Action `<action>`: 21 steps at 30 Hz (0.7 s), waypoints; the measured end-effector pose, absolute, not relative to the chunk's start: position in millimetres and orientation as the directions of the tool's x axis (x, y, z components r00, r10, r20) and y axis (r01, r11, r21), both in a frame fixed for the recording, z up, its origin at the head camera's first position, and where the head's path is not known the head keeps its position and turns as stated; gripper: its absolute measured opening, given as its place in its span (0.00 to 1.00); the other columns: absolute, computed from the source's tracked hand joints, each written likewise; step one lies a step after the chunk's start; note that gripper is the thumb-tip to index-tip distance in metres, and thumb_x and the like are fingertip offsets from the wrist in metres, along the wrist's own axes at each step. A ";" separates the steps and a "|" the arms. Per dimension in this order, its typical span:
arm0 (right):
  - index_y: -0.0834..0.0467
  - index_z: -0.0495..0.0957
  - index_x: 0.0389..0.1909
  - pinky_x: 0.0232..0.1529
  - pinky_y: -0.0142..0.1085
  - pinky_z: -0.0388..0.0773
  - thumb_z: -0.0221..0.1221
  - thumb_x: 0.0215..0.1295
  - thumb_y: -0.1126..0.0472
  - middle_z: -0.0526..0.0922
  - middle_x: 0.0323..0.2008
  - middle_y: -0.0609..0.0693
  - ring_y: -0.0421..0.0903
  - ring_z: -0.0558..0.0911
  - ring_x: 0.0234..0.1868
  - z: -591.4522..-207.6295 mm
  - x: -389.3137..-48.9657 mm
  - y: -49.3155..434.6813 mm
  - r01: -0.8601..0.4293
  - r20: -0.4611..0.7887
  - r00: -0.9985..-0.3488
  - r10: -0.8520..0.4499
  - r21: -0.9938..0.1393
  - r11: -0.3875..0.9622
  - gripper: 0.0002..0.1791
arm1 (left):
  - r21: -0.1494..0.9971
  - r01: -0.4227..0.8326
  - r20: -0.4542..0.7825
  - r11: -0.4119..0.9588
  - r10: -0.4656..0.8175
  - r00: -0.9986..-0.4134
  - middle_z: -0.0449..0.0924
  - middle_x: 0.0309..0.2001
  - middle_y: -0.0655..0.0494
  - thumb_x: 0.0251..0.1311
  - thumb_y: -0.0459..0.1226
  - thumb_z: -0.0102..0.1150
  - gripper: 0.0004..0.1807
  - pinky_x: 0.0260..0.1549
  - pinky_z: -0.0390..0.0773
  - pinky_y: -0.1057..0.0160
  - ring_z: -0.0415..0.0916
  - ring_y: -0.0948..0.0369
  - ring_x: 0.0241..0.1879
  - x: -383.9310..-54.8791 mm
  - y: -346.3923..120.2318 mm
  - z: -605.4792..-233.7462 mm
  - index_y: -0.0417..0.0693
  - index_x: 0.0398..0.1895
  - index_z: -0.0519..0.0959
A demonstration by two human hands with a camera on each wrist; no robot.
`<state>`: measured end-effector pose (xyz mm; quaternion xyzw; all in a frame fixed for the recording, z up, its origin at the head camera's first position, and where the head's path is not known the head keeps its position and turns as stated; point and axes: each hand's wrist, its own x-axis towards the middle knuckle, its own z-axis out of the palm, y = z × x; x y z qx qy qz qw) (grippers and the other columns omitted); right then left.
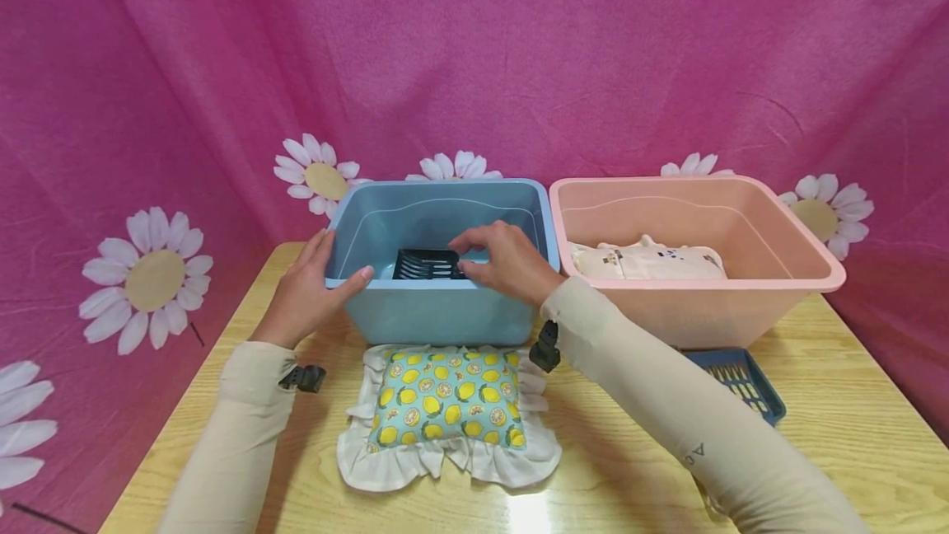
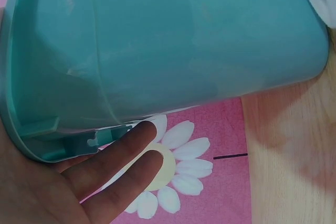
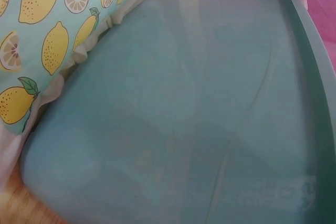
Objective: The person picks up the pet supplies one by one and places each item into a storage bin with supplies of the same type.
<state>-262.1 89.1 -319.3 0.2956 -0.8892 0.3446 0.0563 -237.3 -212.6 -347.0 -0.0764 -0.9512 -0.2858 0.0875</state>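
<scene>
My left hand [image 1: 307, 287] rests at the front left corner of a blue plastic bin [image 1: 437, 316]. Its thumb lies over the front rim; the left wrist view shows fairly straight fingers [image 2: 123, 166] outside the wall. Reaching over the front rim, my right hand [image 1: 507, 258] pinches the right end of a black slotted basket [image 1: 426, 264] inside the bin. The bin's front wall hides the basket's lower part. In front of the bin lies a lemon-print cushion [image 1: 448, 398] with a white ruffled edge. The right wrist view shows bin wall and cushion, not the right hand.
A pink bin [image 1: 682, 295] stands right beside the blue one, holding a cream printed cloth item [image 1: 648, 260]. A dark blue slotted basket [image 1: 741, 381] lies before it, partly behind my right sleeve. Behind the wooden table [image 1: 608, 468] hangs a magenta flowered cloth [image 1: 474, 48].
</scene>
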 end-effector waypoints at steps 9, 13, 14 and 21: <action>0.55 0.83 0.51 0.48 0.39 0.76 0.64 0.61 0.62 0.84 0.46 0.48 0.49 0.76 0.51 -319.6 -261.7 89.0 -0.560 0.298 -0.821 -0.486 -0.586 0.586 0.16 | 0.529 0.208 0.221 0.822 0.103 -0.970 0.44 0.76 0.45 0.57 0.66 0.51 0.53 0.55 0.66 0.32 0.56 0.37 0.68 -238.1 -213.2 -348.3 0.50 0.78 0.44; 0.54 0.83 0.51 0.48 0.39 0.75 0.64 0.61 0.62 0.84 0.46 0.48 0.47 0.76 0.49 -319.8 -261.5 89.4 -0.565 0.307 -0.819 -0.485 -0.577 0.590 0.16 | 0.533 0.205 0.218 0.821 0.100 -0.971 0.44 0.76 0.46 0.56 0.67 0.52 0.54 0.55 0.66 0.32 0.55 0.37 0.68 -237.7 -212.3 -348.0 0.50 0.78 0.45; 0.54 0.83 0.51 0.48 0.39 0.75 0.64 0.61 0.62 0.84 0.46 0.47 0.46 0.75 0.49 -319.7 -261.4 89.4 -0.565 0.307 -0.820 -0.484 -0.575 0.592 0.16 | 0.534 0.203 0.217 0.821 0.099 -0.971 0.44 0.76 0.45 0.56 0.67 0.52 0.54 0.54 0.66 0.32 0.55 0.37 0.68 -237.6 -212.3 -348.0 0.50 0.78 0.44; 0.53 0.82 0.52 0.49 0.39 0.74 0.64 0.61 0.60 0.82 0.48 0.46 0.45 0.73 0.50 -319.1 -260.0 90.0 -0.562 0.305 -0.822 -0.482 -0.574 0.596 0.17 | 0.532 0.195 0.212 0.824 0.093 -0.973 0.44 0.76 0.46 0.56 0.67 0.51 0.54 0.54 0.66 0.32 0.55 0.37 0.68 -237.5 -211.9 -347.1 0.51 0.78 0.44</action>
